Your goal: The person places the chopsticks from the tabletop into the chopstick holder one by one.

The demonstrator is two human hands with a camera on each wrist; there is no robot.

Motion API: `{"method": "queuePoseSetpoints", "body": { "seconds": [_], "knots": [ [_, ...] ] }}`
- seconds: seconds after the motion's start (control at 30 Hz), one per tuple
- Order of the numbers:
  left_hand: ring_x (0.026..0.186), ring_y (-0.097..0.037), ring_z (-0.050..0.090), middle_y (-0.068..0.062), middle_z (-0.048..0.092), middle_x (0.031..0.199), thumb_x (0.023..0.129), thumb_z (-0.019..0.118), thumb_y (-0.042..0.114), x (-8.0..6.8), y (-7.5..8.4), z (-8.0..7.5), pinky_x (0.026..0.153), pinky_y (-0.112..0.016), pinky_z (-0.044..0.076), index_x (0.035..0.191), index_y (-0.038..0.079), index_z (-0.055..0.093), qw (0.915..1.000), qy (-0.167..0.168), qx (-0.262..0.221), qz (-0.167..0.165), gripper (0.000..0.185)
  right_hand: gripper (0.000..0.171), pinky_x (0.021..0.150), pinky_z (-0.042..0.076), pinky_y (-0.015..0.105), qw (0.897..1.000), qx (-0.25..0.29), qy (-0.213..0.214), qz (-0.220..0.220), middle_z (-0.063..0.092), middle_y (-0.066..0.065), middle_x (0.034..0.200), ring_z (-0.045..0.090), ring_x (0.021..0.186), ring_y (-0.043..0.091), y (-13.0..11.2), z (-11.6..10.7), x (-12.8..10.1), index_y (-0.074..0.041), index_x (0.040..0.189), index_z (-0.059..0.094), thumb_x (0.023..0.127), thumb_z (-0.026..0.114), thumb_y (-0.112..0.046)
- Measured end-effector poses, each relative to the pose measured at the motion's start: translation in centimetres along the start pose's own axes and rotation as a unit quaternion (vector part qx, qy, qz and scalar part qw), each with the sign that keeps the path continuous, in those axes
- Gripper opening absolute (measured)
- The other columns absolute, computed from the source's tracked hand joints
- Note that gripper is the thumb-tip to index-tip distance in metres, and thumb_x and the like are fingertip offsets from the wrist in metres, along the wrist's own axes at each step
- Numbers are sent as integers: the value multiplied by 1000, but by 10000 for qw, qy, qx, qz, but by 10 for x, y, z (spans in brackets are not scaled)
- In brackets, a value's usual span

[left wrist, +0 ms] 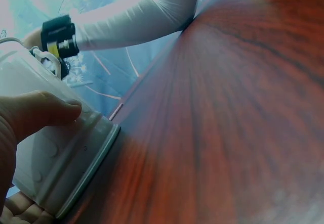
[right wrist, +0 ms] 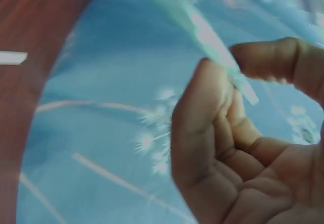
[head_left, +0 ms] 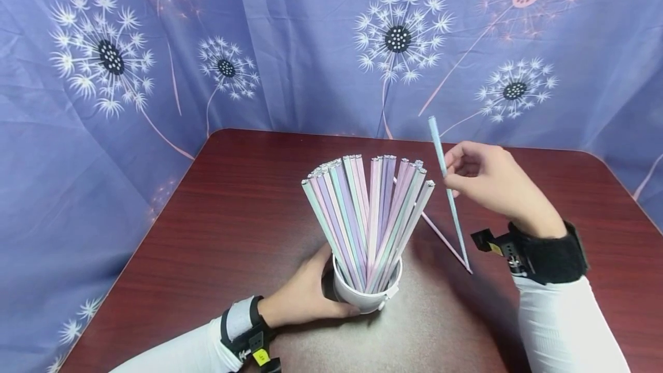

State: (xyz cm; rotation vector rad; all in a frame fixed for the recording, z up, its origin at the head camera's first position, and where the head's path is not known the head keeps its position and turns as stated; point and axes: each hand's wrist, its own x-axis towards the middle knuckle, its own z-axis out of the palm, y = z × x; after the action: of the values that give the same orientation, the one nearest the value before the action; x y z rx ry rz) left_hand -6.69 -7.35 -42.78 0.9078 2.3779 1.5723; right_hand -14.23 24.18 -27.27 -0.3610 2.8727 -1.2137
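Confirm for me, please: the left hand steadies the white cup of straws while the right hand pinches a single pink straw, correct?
Not quite: the straw pinched by the right hand is light blue, as the head view shows. The left hand does steady the white cup.

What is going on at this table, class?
A person sits at a dark red table. The left hand grips a white cup packed with pastel straws that fan out upward. The right hand pinches one pale blue straw beside the cup, tilted, with its lower end down by the table. A pink straw lies on the table behind the cup. A floral cloth hangs behind.
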Motion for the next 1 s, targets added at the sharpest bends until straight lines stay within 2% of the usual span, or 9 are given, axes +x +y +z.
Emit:
{"method": "queuePoseSetpoints", "body": {
  "seconds": [0.1, 0.17, 0.23, 0.33, 0.4, 0.5, 0.77, 0.9, 1.0],
  "knots": [
    [131, -9, 45, 13, 47, 140, 63, 90, 41, 0, 0, 0, 112, -32, 34, 148, 35, 24, 10000, -6, 24, 24, 108, 11, 68, 55, 27, 9962, 838, -28, -253, 65, 9, 88, 67, 77, 18, -10, -10, -13, -5, 100, 60, 91, 64, -4],
    [131, -9, 46, 13, 48, 140, 63, 90, 42, 0, 0, 0, 112, -32, 35, 148, 35, 24, 10000, -3, 34, 21, 108, 12, 71, 56, 26, 9821, 1798, -107, -559, 65, 10, 88, 67, 81, 19, -16, -15, -21, 0, 101, 58, 90, 62, 3],
    [131, -8, 46, 14, 48, 139, 63, 90, 43, 0, -1, 0, 112, -32, 35, 148, 35, 25, 10000, 3, 55, 2, 107, 16, 75, 57, 28, 9531, 2854, -179, -994, 65, 13, 90, 66, 85, 22, -22, -17, -27, 7, 102, 56, 88, 58, 13],
    [131, -8, 46, 15, 47, 140, 63, 90, 43, 0, -1, 0, 112, -31, 34, 148, 36, 24, 10000, -4, 38, -25, 108, 24, 76, 57, 31, 8961, 4141, -245, -1578, 64, 20, 95, 65, 88, 28, -30, -17, -35, 17, 106, 51, 84, 54, 25],
    [131, -8, 45, 14, 47, 141, 63, 90, 43, 0, -1, 0, 112, -32, 34, 148, 36, 23, 10000, -13, 29, -8, 109, 26, 76, 57, 33, 8799, 4380, -152, -1836, 63, 25, 97, 64, 87, 30, -36, -16, -40, 22, 108, 50, 82, 51, 27],
    [131, -9, 45, 13, 47, 141, 63, 90, 43, 0, -2, 0, 112, -32, 34, 149, 35, 23, 10000, -19, 21, 27, 109, 28, 74, 56, 34, 8820, 4300, -19, -1927, 62, 26, 98, 65, 84, 30, -44, -14, -46, 23, 109, 49, 81, 52, 28],
    [130, -8, 47, 15, 48, 139, 63, 90, 44, 0, -4, 0, 111, -31, 35, 147, 35, 25, 10000, -17, 13, 4, 107, 28, 75, 58, 34, 9111, 3738, -43, -1735, 66, 22, 94, 68, 84, 28, -56, -3, -50, 18, 107, 55, 80, 59, 24],
    [130, -8, 46, 14, 48, 140, 64, 89, 45, 0, -3, 0, 111, -31, 35, 148, 35, 24, 10000, -33, 21, 4, 107, 30, 72, 58, 35, 9145, 3611, -129, -1818, 66, 22, 92, 68, 82, 30, -59, 1, -50, 16, 105, 55, 78, 61, 26],
    [130, -8, 46, 14, 48, 140, 64, 89, 45, 0, -2, -1, 111, -32, 35, 148, 35, 24, 10000, -34, 74, -23, 107, 31, 71, 58, 38, 9099, 3683, -174, -1903, 64, 24, 90, 67, 78, 32, -59, 2, -50, 16, 104, 54, 77, 60, 28]
  ]
}}
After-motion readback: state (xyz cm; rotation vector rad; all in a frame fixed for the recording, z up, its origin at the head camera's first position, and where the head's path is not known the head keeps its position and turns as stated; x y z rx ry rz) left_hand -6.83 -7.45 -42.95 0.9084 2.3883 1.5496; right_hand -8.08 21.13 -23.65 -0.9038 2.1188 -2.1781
